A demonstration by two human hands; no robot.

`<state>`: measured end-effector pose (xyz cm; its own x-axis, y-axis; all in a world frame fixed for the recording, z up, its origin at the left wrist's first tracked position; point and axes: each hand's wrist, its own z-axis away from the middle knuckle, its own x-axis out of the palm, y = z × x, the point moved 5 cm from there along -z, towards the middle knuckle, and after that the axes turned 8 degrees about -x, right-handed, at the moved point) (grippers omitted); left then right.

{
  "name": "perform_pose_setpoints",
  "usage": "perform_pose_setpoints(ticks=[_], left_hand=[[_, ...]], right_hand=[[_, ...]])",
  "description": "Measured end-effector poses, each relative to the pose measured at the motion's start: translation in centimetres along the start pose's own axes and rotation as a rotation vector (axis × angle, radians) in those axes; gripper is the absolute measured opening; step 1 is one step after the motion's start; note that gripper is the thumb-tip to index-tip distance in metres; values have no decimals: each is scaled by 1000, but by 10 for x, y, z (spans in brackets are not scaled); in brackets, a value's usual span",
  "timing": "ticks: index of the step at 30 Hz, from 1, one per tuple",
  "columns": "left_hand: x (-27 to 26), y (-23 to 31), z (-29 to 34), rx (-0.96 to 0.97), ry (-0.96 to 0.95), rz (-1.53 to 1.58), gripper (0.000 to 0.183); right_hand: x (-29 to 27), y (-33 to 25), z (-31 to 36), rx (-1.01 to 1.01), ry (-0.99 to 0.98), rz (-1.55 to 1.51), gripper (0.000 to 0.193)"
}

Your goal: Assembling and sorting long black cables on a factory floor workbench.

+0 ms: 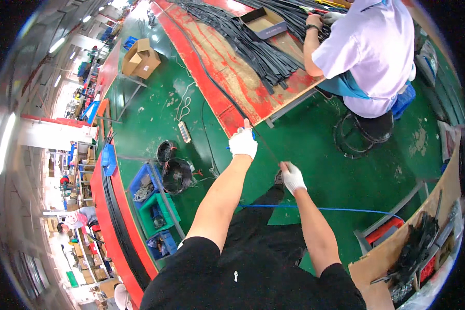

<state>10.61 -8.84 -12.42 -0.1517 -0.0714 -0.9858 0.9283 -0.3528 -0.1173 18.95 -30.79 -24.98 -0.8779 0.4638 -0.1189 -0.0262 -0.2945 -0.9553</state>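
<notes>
Cord (234, 105), black, lies along the red desk (258, 103) and comes from 11 o'clock to the left hand (242, 143), whose grip is curled closed on a blue object, mostly hidden. At its 4 o'clock, the right hand (293, 177) seems to pinch the cord's thin far end. The step looks like drawing the cord taut; the next move probably calls for a steady pull. Black strips (263, 59) lie toward 12, a seated co-worker (372, 51) at 2. A blue hose (346, 209) below could snag.
</notes>
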Motion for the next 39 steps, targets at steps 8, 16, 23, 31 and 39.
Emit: perform_pose_setpoints(ticks=[8, 16, 23, 31, 39], left_hand=[[35, -3, 26, -13, -76, -86, 79], [34, 18, 61, -48, -52, -28, 84], [42, -3, 65, -99, -40, -43, 88], [3, 5, 79, 45, 96, 13, 99], [-12, 6, 71, -42, 51, 80, 100]], right_hand=[[14, 4, 30, 124, -22, 233, 52], [-29, 47, 135, 325, -73, -28, 51], [-73, 106, 266, 360, -102, -41, 40], [-91, 107, 218, 503, -202, -156, 41], [-2, -4, 19, -31, 5, 79, 39]])
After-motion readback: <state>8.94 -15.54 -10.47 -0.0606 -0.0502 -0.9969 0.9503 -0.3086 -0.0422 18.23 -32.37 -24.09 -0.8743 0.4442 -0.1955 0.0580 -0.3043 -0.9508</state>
